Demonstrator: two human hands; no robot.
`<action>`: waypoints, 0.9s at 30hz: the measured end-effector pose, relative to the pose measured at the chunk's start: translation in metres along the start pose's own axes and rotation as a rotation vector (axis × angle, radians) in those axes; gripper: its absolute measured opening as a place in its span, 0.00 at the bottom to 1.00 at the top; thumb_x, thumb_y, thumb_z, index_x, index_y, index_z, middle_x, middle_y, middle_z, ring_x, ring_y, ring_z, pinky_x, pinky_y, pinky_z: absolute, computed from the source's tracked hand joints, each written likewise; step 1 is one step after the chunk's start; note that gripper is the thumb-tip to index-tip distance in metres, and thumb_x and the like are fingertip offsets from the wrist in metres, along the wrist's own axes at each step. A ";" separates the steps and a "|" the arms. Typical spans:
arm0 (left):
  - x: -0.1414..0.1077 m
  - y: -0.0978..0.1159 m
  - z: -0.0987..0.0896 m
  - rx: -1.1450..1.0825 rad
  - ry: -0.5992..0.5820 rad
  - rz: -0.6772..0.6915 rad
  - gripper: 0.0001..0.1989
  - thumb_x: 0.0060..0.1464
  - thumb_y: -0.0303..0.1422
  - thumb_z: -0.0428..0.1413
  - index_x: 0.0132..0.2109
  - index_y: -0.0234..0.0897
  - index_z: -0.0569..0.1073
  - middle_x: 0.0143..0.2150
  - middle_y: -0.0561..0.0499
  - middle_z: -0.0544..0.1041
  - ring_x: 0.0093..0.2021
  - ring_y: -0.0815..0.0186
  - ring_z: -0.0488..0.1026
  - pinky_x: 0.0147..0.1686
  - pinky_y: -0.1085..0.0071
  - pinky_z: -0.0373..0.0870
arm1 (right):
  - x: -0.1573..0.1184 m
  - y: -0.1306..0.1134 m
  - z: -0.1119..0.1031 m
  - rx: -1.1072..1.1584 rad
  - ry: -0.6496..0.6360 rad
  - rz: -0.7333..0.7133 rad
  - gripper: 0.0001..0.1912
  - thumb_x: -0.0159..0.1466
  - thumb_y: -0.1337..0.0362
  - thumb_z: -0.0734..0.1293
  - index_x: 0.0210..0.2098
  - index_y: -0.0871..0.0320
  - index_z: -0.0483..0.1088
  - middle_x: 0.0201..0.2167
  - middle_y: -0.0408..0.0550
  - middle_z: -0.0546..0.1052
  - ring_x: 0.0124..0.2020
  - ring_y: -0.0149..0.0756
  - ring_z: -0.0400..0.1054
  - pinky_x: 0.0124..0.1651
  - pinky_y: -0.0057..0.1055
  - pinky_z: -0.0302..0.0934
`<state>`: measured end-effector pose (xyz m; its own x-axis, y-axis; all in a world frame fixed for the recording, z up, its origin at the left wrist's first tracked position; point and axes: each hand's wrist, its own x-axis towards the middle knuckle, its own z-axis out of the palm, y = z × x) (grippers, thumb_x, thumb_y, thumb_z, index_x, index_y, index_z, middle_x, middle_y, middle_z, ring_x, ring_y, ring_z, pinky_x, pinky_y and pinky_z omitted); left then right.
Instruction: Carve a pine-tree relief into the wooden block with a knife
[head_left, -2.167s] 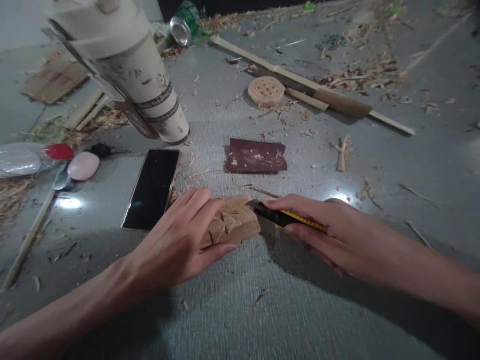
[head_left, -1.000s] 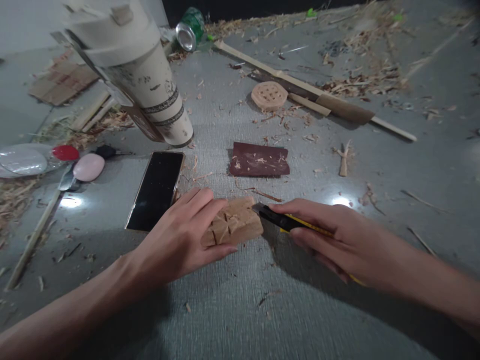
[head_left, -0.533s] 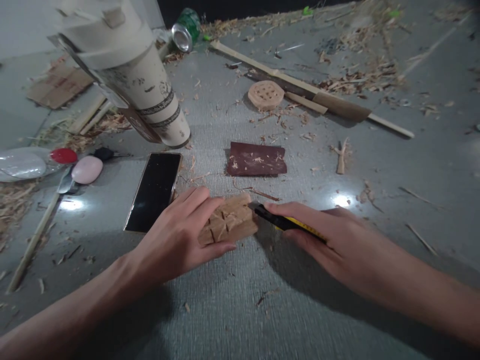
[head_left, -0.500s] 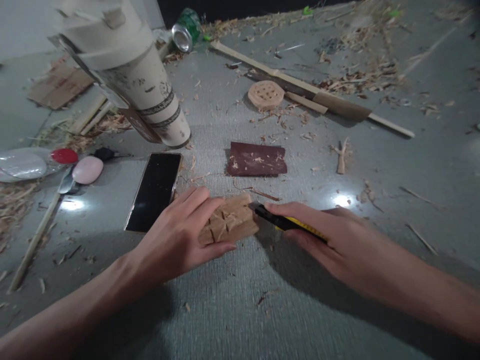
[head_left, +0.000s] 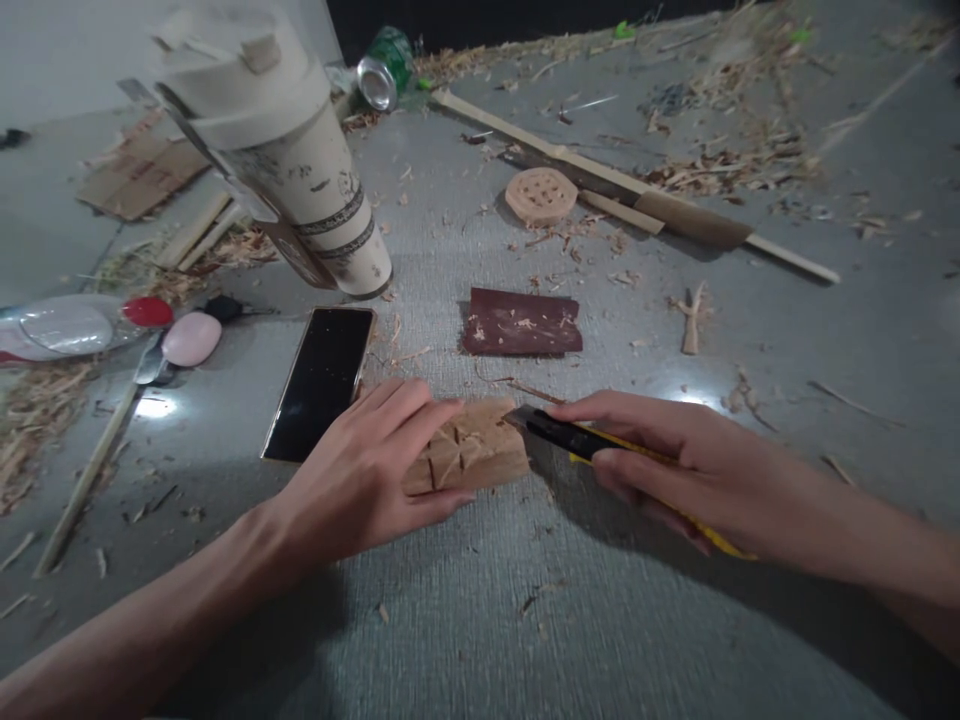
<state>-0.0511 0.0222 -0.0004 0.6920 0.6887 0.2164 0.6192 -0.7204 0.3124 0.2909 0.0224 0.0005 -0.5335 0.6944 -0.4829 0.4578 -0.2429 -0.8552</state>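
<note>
A small wooden block [head_left: 491, 445] with dark grooves cut across its top lies on the grey cloth-like surface. My left hand [head_left: 367, 460] grips its left end, fingers on the far side and thumb along the near edge. In my right hand [head_left: 649, 450] is a black and yellow utility knife [head_left: 562, 432], its blade pointing left at the block's upper right corner. The blade tip appears to touch the wood there. Beyond the block sits a dark red folded piece [head_left: 523, 322] with pale shavings on it.
A black phone [head_left: 319, 380] lies left of the block, with a tall cup [head_left: 307, 170] behind it. Farther back are a carved wooden disc [head_left: 541, 195], long wooden sticks [head_left: 637, 190] and a green can [head_left: 385, 68]. A pink spoon-like object [head_left: 192, 339] lies left.
The view has shifted slightly. My right hand has changed its hold on the knife, which now shows more of its yellow rear end below the palm. My left hand keeps its grip.
</note>
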 end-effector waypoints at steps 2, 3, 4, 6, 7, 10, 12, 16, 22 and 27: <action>0.000 0.000 -0.001 -0.003 -0.003 0.001 0.27 0.65 0.36 0.70 0.65 0.29 0.74 0.49 0.42 0.79 0.47 0.52 0.79 0.48 0.55 0.80 | -0.001 0.003 0.001 -0.057 0.015 -0.017 0.29 0.79 0.40 0.64 0.73 0.43 0.72 0.26 0.37 0.73 0.16 0.27 0.62 0.16 0.24 0.53; 0.000 0.000 -0.001 -0.003 -0.009 -0.003 0.27 0.65 0.36 0.69 0.65 0.29 0.74 0.49 0.42 0.79 0.48 0.52 0.79 0.48 0.55 0.80 | -0.001 0.004 0.001 -0.110 0.036 -0.034 0.28 0.80 0.41 0.64 0.73 0.42 0.73 0.27 0.38 0.75 0.17 0.27 0.63 0.17 0.25 0.55; 0.001 0.000 -0.001 -0.003 -0.011 -0.005 0.26 0.65 0.36 0.69 0.65 0.29 0.75 0.49 0.42 0.79 0.48 0.52 0.79 0.48 0.55 0.80 | -0.002 0.005 0.002 -0.174 0.069 -0.065 0.26 0.80 0.42 0.65 0.72 0.40 0.74 0.30 0.39 0.78 0.19 0.28 0.66 0.20 0.26 0.58; 0.001 0.000 -0.001 -0.005 -0.014 -0.001 0.25 0.66 0.36 0.69 0.64 0.29 0.75 0.49 0.42 0.79 0.48 0.52 0.79 0.48 0.55 0.80 | -0.002 0.006 0.004 -0.289 0.145 -0.148 0.23 0.79 0.46 0.66 0.70 0.37 0.76 0.42 0.44 0.85 0.29 0.32 0.75 0.29 0.28 0.67; 0.001 0.000 -0.001 -0.005 -0.015 0.003 0.25 0.66 0.37 0.69 0.63 0.28 0.75 0.49 0.42 0.79 0.48 0.52 0.79 0.48 0.55 0.80 | -0.002 0.006 0.004 -0.324 0.173 -0.182 0.22 0.79 0.48 0.67 0.69 0.35 0.77 0.47 0.45 0.86 0.34 0.34 0.78 0.32 0.29 0.69; 0.000 -0.001 -0.001 -0.004 -0.023 0.016 0.26 0.66 0.36 0.69 0.64 0.24 0.76 0.50 0.39 0.79 0.48 0.50 0.79 0.48 0.53 0.81 | -0.003 0.004 0.004 -0.316 0.149 -0.171 0.22 0.79 0.49 0.67 0.70 0.36 0.77 0.43 0.44 0.86 0.29 0.32 0.75 0.29 0.28 0.65; 0.000 -0.001 -0.001 -0.005 -0.026 0.021 0.27 0.66 0.36 0.69 0.64 0.23 0.76 0.50 0.37 0.79 0.49 0.49 0.79 0.48 0.52 0.81 | -0.004 0.002 0.002 -0.241 0.072 -0.088 0.23 0.80 0.47 0.66 0.71 0.38 0.75 0.33 0.41 0.81 0.20 0.28 0.66 0.22 0.27 0.57; -0.001 -0.001 -0.001 -0.013 -0.028 0.026 0.28 0.66 0.35 0.69 0.67 0.25 0.75 0.51 0.38 0.80 0.50 0.50 0.79 0.50 0.52 0.81 | -0.003 -0.001 -0.008 -0.055 -0.081 0.030 0.27 0.80 0.41 0.65 0.72 0.43 0.74 0.28 0.38 0.74 0.20 0.28 0.65 0.20 0.24 0.55; -0.002 -0.001 0.001 -0.011 -0.009 0.046 0.29 0.64 0.35 0.70 0.67 0.24 0.75 0.51 0.39 0.80 0.50 0.50 0.79 0.50 0.52 0.81 | 0.001 -0.001 -0.014 0.007 -0.128 0.076 0.32 0.78 0.37 0.66 0.73 0.43 0.73 0.26 0.37 0.71 0.19 0.27 0.61 0.18 0.22 0.54; -0.002 -0.002 0.001 -0.019 -0.015 0.036 0.30 0.63 0.34 0.69 0.67 0.25 0.76 0.51 0.39 0.80 0.50 0.49 0.79 0.49 0.52 0.81 | 0.000 -0.003 -0.013 -0.017 -0.244 0.103 0.33 0.78 0.40 0.67 0.76 0.44 0.71 0.30 0.41 0.75 0.20 0.27 0.61 0.19 0.23 0.55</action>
<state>-0.0538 0.0219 -0.0024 0.7193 0.6610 0.2137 0.5870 -0.7429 0.3219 0.2993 0.0319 0.0060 -0.6381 0.4821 -0.6004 0.5298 -0.2909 -0.7967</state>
